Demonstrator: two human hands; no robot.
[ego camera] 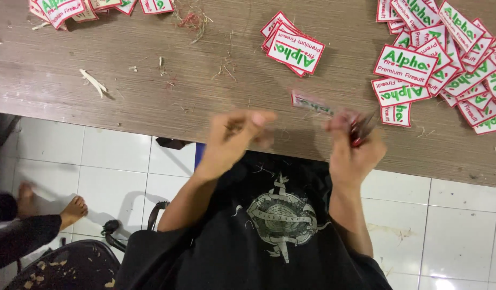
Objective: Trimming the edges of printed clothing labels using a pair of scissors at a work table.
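My left hand [234, 137] hovers over the near edge of the wooden table [124, 96], fingers curled, thumb up; blur hides whether it grips anything. My right hand [353, 145] holds a small red-handled cutting tool [361, 129] and pinches one end of a white patch with red border [312, 103], blurred by motion, which stretches toward the left hand. A small stack of the same patches [293, 45] lies just beyond my hands.
A big heap of patches [441, 59] covers the table's right end, and another pile [76, 8] sits at the far left. Thread scraps [191, 21] and a white offcut [92, 81] litter the wood. Another person's bare feet [70, 210] rest on white floor tiles at left.
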